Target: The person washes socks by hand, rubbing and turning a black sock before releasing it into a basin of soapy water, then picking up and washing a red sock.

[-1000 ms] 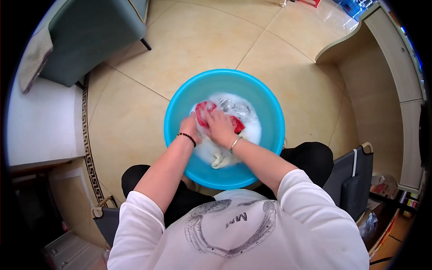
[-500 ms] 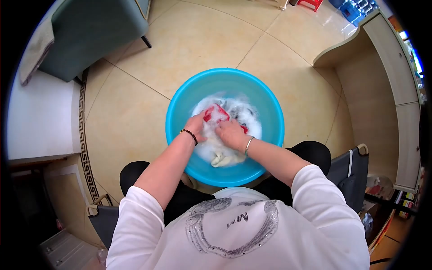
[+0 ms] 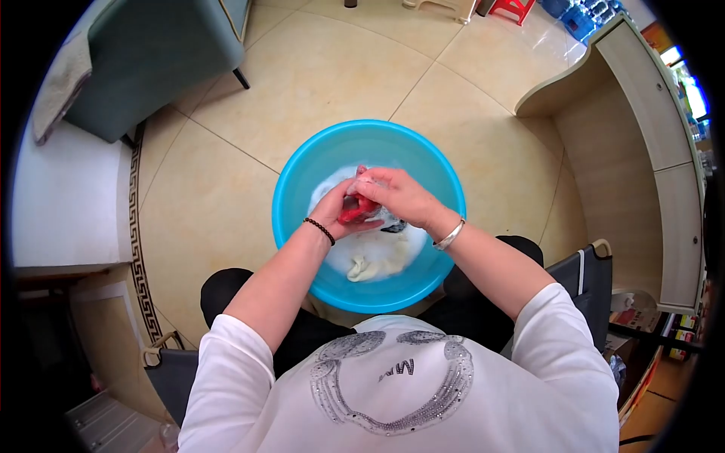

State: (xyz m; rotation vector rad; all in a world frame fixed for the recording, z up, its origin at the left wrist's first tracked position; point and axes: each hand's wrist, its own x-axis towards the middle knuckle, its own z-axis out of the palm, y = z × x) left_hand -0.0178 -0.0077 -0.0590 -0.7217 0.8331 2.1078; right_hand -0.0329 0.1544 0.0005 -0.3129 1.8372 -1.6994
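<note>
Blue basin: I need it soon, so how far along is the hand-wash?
Partway, it seems. Done: the blue basin already holds foam. In hand: the red cloth, between the left hand and the right hand. Left: probably rinsing, since the pale cloth and a dark piece lie in the suds too; whether those have been scrubbed, I cannot tell.
</note>
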